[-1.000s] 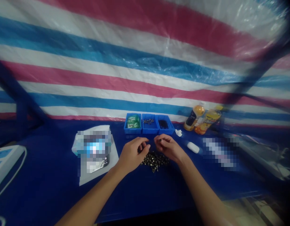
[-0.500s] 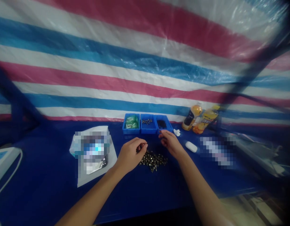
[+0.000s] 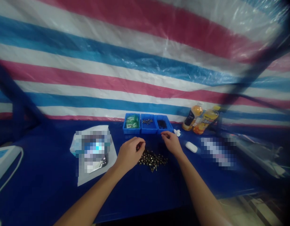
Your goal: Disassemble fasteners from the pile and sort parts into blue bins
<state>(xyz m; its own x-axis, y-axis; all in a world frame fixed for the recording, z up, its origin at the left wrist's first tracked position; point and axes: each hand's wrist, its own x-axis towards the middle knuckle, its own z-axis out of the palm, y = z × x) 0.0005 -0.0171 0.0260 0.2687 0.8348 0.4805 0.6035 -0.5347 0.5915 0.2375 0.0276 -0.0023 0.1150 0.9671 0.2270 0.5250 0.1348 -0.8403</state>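
Left hand (image 3: 131,152) beside metal pieces (image 3: 151,160), table's edge apart.

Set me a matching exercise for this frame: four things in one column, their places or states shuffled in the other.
1. left hand
2. small metal pieces
3. green packets
4. white rounded case

A. inside the leftmost blue bin
B. lying to the right of the right hand
C. fingers curled
D. heaped loose on the table

Pairs: 1-C, 2-D, 3-A, 4-B
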